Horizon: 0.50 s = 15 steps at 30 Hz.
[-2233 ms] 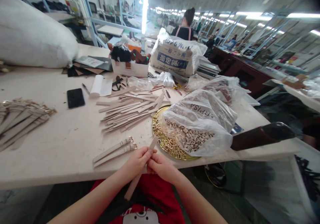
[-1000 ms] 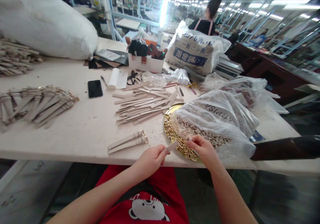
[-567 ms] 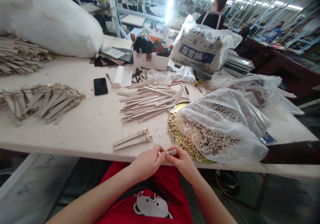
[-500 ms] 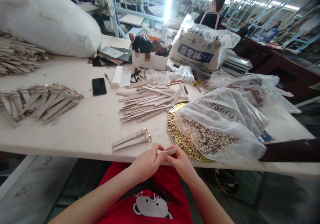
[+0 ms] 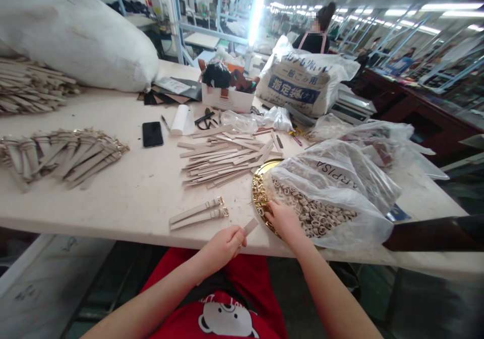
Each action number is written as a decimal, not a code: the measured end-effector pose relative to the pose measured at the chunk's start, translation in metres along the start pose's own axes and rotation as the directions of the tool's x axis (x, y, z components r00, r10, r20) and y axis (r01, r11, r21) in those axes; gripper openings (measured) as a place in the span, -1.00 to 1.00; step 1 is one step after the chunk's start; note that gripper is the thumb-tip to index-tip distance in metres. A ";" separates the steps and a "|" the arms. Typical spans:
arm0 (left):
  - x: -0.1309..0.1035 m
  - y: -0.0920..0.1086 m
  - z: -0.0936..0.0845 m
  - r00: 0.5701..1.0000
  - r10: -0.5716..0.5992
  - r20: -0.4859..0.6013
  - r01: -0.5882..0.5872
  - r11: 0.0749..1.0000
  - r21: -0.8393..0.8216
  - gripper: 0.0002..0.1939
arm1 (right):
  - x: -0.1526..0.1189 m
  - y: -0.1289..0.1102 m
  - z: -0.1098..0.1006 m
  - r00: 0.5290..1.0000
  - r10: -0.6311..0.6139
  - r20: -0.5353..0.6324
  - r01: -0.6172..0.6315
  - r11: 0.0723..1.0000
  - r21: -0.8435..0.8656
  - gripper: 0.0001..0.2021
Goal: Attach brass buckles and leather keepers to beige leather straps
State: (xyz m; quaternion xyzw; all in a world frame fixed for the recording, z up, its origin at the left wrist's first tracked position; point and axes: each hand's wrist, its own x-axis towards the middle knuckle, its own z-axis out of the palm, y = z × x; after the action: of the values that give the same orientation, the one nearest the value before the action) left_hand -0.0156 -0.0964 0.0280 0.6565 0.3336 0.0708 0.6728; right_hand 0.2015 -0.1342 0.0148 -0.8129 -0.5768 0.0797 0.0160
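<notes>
My left hand [image 5: 226,243] is closed round a short beige strap [image 5: 250,226], whose flat end sticks out toward the right. My right hand [image 5: 284,221] reaches over the edge of a round gold tray [image 5: 274,163], its fingers bent down among small gold buckles [image 5: 260,190]. Whatever lies between those fingertips is too small to make out. Beside the tray, partly over it, a clear plastic bag [image 5: 340,178] holds many beige strap loops [image 5: 321,220]. Left of my hands lie two beige straps with gold buckles [image 5: 198,213], side by side.
Loose beige strips [image 5: 223,160] are piled mid-table. Buckled straps [image 5: 71,152] fan out at left, near a phone [image 5: 152,134]. Behind stand a white box [image 5: 227,98], a printed sack [image 5: 302,84] and a large white sack [image 5: 94,42]. A person [image 5: 313,39] is beyond the table.
My right hand has let go of the strap and moved right to the buckles in the tray. My left hand keeps the strap, now angled up to the right.
</notes>
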 end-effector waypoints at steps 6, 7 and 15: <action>-0.005 -0.006 0.000 0.997 -0.067 -0.032 0.065 0.996 -0.061 -0.62 | 0.011 -0.004 0.000 1.000 0.020 0.005 -0.020 0.999 -0.038 -0.77; -0.006 -0.005 -0.001 0.997 -0.067 -0.042 0.064 0.996 -0.063 -0.62 | 0.010 -0.003 -0.001 0.999 0.015 -0.039 -0.014 1.000 0.016 -0.76; 0.005 0.015 -0.001 0.976 0.061 -0.208 -0.046 0.996 0.078 -0.68 | -0.029 -0.047 -0.007 0.988 0.130 0.084 -0.106 0.171 0.980 -0.83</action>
State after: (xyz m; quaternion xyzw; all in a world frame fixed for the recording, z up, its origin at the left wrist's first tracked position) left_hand -0.0074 -0.0908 0.0408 0.6782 0.3873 0.1457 0.6073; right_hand 0.1494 -0.1455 0.0300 -0.6570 -0.3275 0.4230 0.5312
